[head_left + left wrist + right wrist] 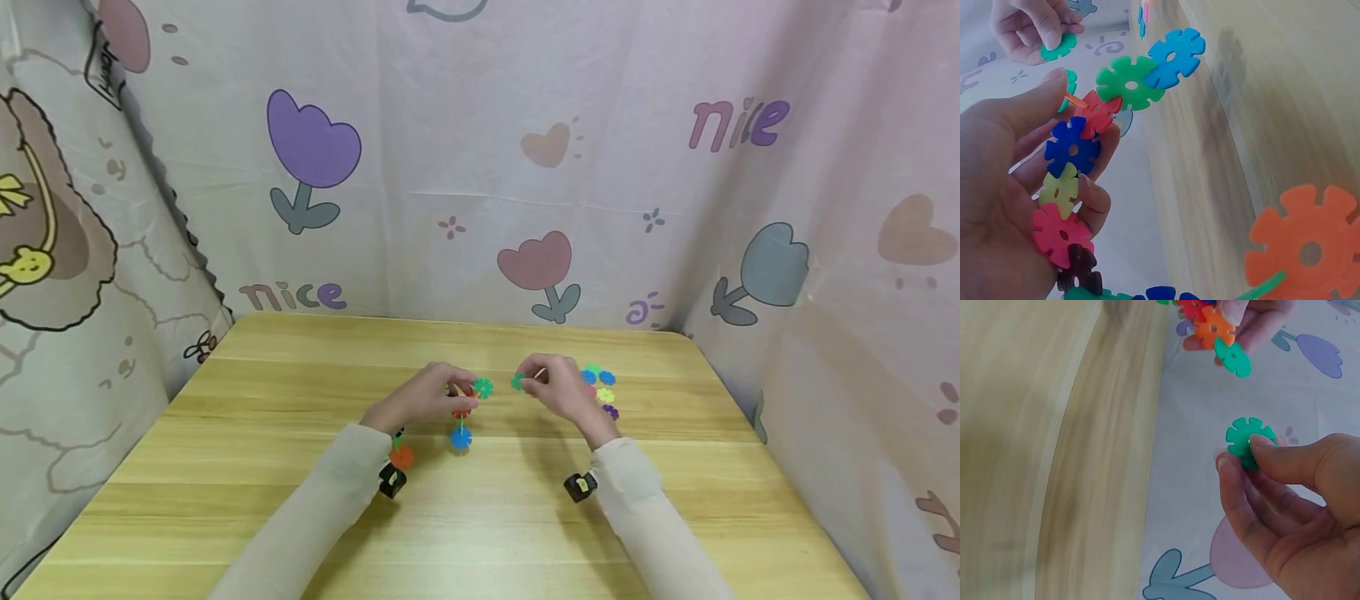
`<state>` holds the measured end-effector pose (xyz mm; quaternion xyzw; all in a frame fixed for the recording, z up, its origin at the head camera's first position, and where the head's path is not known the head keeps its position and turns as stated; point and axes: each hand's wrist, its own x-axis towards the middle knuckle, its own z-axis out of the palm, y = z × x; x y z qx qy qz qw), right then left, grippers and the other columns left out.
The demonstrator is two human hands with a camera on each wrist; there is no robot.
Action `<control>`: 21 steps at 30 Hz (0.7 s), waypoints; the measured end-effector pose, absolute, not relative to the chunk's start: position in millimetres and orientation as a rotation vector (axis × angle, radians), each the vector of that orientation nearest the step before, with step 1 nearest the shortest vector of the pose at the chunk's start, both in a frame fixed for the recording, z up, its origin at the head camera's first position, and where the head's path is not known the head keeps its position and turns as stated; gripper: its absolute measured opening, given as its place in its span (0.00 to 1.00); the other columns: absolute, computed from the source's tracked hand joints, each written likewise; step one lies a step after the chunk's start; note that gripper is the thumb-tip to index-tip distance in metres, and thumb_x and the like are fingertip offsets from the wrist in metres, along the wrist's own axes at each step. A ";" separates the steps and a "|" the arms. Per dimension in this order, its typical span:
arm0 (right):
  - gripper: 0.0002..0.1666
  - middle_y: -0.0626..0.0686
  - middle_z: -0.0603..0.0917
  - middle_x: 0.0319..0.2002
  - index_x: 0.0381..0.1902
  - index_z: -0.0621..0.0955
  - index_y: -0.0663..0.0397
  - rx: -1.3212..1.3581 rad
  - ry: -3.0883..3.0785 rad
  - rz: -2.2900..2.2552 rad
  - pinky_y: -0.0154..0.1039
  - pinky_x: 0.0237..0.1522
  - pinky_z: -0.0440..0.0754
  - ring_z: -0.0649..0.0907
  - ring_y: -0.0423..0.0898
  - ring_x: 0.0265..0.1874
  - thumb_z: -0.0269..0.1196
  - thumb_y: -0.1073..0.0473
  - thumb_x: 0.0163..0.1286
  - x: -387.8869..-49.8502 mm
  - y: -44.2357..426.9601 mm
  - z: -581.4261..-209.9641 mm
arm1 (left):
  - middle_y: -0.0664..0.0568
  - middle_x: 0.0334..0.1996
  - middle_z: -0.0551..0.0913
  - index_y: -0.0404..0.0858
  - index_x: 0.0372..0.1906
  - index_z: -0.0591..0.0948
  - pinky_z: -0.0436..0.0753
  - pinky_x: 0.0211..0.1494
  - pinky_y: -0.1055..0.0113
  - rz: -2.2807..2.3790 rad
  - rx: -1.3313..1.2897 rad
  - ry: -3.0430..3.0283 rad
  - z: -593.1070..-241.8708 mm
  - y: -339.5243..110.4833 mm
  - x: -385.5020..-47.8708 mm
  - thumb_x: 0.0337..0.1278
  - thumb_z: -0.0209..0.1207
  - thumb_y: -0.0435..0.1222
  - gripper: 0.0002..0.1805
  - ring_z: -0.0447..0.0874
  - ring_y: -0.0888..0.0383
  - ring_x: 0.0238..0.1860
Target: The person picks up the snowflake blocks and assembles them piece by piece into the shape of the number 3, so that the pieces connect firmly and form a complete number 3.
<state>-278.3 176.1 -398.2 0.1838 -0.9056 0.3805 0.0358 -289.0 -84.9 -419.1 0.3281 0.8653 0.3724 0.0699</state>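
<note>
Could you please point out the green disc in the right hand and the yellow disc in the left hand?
Green disc [1241, 439], right wrist view: on its uncovered face.
Yellow disc [1065, 187], left wrist view: on its face, beside its hole.

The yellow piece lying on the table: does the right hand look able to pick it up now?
Probably not yet: the yellow piece lies near the right hand, but that hand pinches a green piece.

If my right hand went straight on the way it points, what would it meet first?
Probably the green end disc of the chain in the left hand, though depth is unclear.
</note>
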 end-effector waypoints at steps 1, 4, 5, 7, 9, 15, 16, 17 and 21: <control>0.03 0.55 0.88 0.34 0.39 0.87 0.57 0.576 -2.775 1.174 0.34 0.32 0.85 0.86 0.43 0.28 0.68 0.68 0.69 -277.9 174.3 -397.8 | 0.48 0.48 0.90 0.36 0.58 0.85 0.89 0.54 0.61 1.122 0.990 2.600 -419.0 -84.7 -289.3 0.69 0.65 0.39 0.18 0.88 0.57 0.46; 0.03 0.56 0.89 0.34 0.39 0.87 0.57 0.626 -2.747 1.182 0.35 0.33 0.87 0.87 0.44 0.29 0.68 0.69 0.69 -277.1 169.7 -397.2 | 0.52 0.44 0.90 0.37 0.53 0.88 0.88 0.53 0.63 1.127 1.022 2.581 -418.6 -84.1 -290.7 0.69 0.65 0.38 0.13 0.87 0.59 0.45; 0.04 0.56 0.89 0.34 0.38 0.87 0.57 0.639 -2.740 1.182 0.35 0.34 0.88 0.88 0.44 0.29 0.68 0.69 0.68 -276.7 168.1 -397.0 | 0.53 0.43 0.90 0.38 0.51 0.88 0.88 0.53 0.64 1.129 1.031 2.575 -418.4 -83.7 -291.1 0.69 0.65 0.38 0.12 0.87 0.59 0.44; 0.04 0.56 0.90 0.35 0.38 0.87 0.58 0.668 -2.724 1.183 0.36 0.35 0.89 0.89 0.46 0.31 0.68 0.69 0.68 -276.8 165.4 -397.4 | 0.55 0.41 0.90 0.38 0.48 0.88 0.88 0.52 0.64 1.133 1.047 2.561 -417.8 -83.3 -291.6 0.70 0.65 0.38 0.10 0.87 0.59 0.44; 0.04 0.57 0.90 0.36 0.38 0.87 0.58 0.691 -2.711 1.181 0.36 0.37 0.89 0.90 0.47 0.33 0.68 0.70 0.68 -276.6 163.0 -397.6 | 0.55 0.41 0.90 0.37 0.47 0.89 0.88 0.52 0.65 1.132 1.061 2.553 -417.4 -83.0 -291.7 0.70 0.64 0.37 0.10 0.87 0.59 0.44; 0.04 0.56 0.90 0.36 0.37 0.87 0.59 0.726 -2.681 1.136 0.37 0.39 0.90 0.90 0.47 0.35 0.68 0.71 0.68 -276.7 158.4 -398.9 | 0.55 0.40 0.91 0.36 0.48 0.88 0.88 0.51 0.66 1.101 1.063 2.557 -416.5 -82.1 -291.6 0.70 0.64 0.37 0.10 0.87 0.59 0.44; 0.04 0.56 0.90 0.35 0.37 0.87 0.59 0.730 -2.676 1.128 0.37 0.39 0.90 0.90 0.47 0.34 0.68 0.71 0.68 -276.6 157.9 -399.1 | 0.55 0.39 0.91 0.36 0.48 0.89 0.88 0.51 0.66 1.094 1.065 2.558 -416.4 -81.9 -291.6 0.70 0.64 0.37 0.10 0.87 0.59 0.44; 0.04 0.56 0.91 0.35 0.37 0.87 0.59 0.734 -2.670 1.124 0.37 0.39 0.90 0.90 0.46 0.33 0.68 0.71 0.67 -276.7 157.5 -399.3 | 0.55 0.39 0.91 0.36 0.48 0.89 0.88 0.51 0.66 1.089 1.067 2.559 -416.3 -81.8 -291.5 0.70 0.64 0.37 0.10 0.87 0.60 0.43; 0.05 0.56 0.91 0.35 0.36 0.88 0.58 0.753 -2.656 1.105 0.38 0.40 0.90 0.89 0.45 0.33 0.69 0.71 0.67 -276.5 156.4 -399.6 | 0.54 0.37 0.91 0.36 0.47 0.89 0.88 0.50 0.67 1.078 1.078 2.555 -415.8 -81.2 -291.0 0.69 0.64 0.36 0.09 0.88 0.60 0.42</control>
